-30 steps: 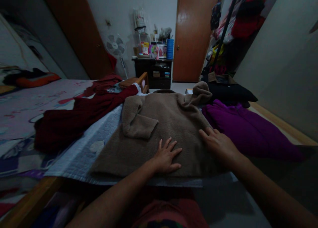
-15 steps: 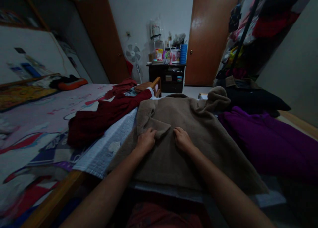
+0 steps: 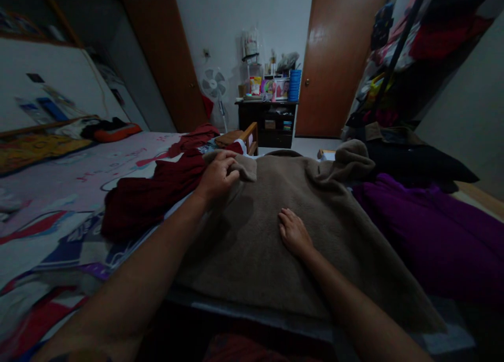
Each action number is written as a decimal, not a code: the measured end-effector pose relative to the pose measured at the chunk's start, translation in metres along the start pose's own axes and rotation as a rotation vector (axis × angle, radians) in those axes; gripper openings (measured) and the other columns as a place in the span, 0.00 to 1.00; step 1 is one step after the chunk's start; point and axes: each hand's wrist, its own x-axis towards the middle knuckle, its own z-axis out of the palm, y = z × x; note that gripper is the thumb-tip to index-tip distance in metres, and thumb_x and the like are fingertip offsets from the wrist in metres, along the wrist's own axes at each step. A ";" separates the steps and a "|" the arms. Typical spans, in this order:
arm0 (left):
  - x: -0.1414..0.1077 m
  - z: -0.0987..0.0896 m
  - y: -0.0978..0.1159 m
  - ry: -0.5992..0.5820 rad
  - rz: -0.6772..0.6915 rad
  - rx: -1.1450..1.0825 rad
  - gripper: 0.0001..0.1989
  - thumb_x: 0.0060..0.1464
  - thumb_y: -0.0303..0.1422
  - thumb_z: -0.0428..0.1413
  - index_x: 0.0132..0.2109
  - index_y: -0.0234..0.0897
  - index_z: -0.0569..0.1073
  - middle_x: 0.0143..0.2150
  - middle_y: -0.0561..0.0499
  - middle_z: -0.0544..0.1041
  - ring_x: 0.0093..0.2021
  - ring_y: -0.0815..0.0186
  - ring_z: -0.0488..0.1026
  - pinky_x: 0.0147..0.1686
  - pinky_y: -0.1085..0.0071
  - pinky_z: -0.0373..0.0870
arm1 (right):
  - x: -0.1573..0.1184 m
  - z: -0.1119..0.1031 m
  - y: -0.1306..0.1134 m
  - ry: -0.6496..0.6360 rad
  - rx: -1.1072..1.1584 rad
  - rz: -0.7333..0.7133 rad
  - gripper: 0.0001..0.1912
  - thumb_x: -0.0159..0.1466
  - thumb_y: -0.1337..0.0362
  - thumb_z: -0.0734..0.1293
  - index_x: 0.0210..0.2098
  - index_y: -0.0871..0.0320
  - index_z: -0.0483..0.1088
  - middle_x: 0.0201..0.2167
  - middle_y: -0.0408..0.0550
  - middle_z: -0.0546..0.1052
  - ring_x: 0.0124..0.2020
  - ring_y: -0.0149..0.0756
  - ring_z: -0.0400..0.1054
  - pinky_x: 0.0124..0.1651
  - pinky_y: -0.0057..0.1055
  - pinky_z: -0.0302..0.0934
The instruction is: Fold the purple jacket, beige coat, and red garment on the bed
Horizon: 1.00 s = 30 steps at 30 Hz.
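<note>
A brown fleecy garment (image 3: 263,257) lies spread in front of me, its lower edge toward me. At its upper left my left hand (image 3: 218,175) is closed on the garment's left sleeve (image 3: 248,168), which hangs partly out past the fingers. My right hand (image 3: 294,229) rests palm down on the middle of the garment, fingers stretched out and holding nothing. On the far right the other sleeve (image 3: 352,159) sits bunched up in folds.
Left of the garment lies a dark red cloth (image 3: 153,194), beside a bed with a printed sheet (image 3: 114,157). A purple garment (image 3: 429,230) and dark folded clothes (image 3: 417,154) lie to the right. Farther back stand a fan (image 3: 214,86) and a dark cabinet (image 3: 263,123).
My left hand has moved up and to the left, taking the sleeve away from the garment's middle. My right hand has stayed on the fabric, lying flatter now.
</note>
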 end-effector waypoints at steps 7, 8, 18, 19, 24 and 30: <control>-0.014 0.037 0.038 -0.424 0.289 0.038 0.14 0.57 0.40 0.52 0.32 0.36 0.76 0.47 0.46 0.76 0.49 0.58 0.72 0.57 0.59 0.62 | 0.018 -0.003 0.014 -0.037 0.284 0.080 0.24 0.62 0.65 0.61 0.59 0.58 0.65 0.61 0.54 0.67 0.64 0.43 0.57 0.65 0.43 0.52; -0.024 0.047 0.047 -0.507 0.326 0.001 0.12 0.57 0.38 0.52 0.37 0.37 0.77 0.52 0.46 0.75 0.51 0.58 0.72 0.57 0.60 0.63 | 0.023 -0.005 0.018 -0.054 0.396 0.106 0.26 0.62 0.65 0.61 0.61 0.57 0.62 0.59 0.54 0.69 0.62 0.42 0.60 0.62 0.42 0.56; -0.096 0.064 0.035 -0.251 -0.094 -0.342 0.10 0.52 0.26 0.45 0.33 0.39 0.71 0.38 0.49 0.76 0.42 0.64 0.74 0.46 0.68 0.71 | 0.038 -0.026 -0.005 -0.201 0.658 -0.005 0.44 0.59 0.52 0.67 0.69 0.55 0.47 0.66 0.58 0.58 0.65 0.46 0.55 0.64 0.44 0.53; -0.096 0.061 0.022 -0.130 -0.209 -0.260 0.10 0.51 0.25 0.45 0.31 0.39 0.70 0.35 0.49 0.75 0.39 0.64 0.73 0.45 0.67 0.71 | 0.036 -0.027 -0.013 -0.227 0.600 -0.049 0.47 0.57 0.49 0.69 0.69 0.56 0.48 0.67 0.58 0.56 0.67 0.48 0.52 0.65 0.46 0.49; -0.091 0.059 -0.042 -0.085 -0.555 0.194 0.17 0.48 0.25 0.49 0.46 0.34 0.71 0.49 0.40 0.75 0.53 0.55 0.71 0.53 0.62 0.65 | 0.035 -0.028 -0.045 -0.252 0.272 -0.215 0.46 0.50 0.57 0.74 0.65 0.58 0.57 0.68 0.58 0.54 0.67 0.54 0.49 0.65 0.48 0.48; -0.081 0.074 -0.081 -0.376 -0.723 0.080 0.11 0.52 0.33 0.55 0.42 0.36 0.75 0.44 0.42 0.80 0.46 0.53 0.76 0.44 0.65 0.68 | 0.058 -0.047 -0.032 -0.213 0.851 0.201 0.14 0.61 0.64 0.59 0.41 0.59 0.74 0.39 0.50 0.79 0.42 0.42 0.74 0.48 0.36 0.66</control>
